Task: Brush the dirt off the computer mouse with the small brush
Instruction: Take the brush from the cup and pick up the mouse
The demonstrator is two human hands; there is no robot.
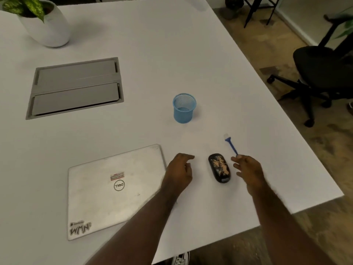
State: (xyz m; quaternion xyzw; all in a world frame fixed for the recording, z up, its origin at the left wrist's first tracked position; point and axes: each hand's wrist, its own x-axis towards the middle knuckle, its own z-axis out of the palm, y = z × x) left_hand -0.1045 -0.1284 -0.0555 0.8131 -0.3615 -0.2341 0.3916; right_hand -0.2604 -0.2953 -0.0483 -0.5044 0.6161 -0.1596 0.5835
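Mesh cup [184, 109] empty – both hands [180, 172] [248, 171] open, holding nothing, flanking dirty mouse [219, 167]

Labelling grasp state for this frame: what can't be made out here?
- Head view: brush handle end is hidden behind the right hand; contact unclear.
- Mouse buttons are hidden under tan dirt.
- Left hand palm faces down; underside unseen.
- Mesh cup bottom: too small to make out.
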